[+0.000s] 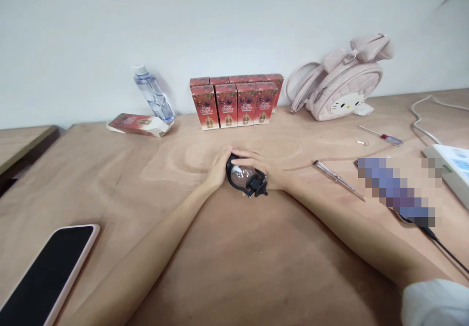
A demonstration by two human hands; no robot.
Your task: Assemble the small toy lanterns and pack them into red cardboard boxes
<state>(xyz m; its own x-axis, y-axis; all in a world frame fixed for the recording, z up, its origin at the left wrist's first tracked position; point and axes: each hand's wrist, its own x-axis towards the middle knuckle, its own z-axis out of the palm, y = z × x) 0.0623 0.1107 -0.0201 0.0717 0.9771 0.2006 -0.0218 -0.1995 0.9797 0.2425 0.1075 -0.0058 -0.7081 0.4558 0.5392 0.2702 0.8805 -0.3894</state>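
Note:
A small black lantern (242, 175) with a clear round globe lies tilted over the middle of the table, its pointed black end toward me on the right. My left hand (220, 165) grips the lantern's dark far end from the left. Across its upper right side lies my right hand (264, 165), fingers wrapped over the globe and frame. Both hands touch the lantern, and their fingertips come close together at its far end. Parts of the fingers behind the lantern are hidden.
Red Christmas boxes (234, 105) stand in rows by the wall. Left of them are an opened box (135, 123) and a water bottle (152, 91). A pink bag (340, 91), screwdrivers (339, 179), a cabled device (399, 189) and a white box (450, 169) are rightward; a phone (51, 277) lies front left.

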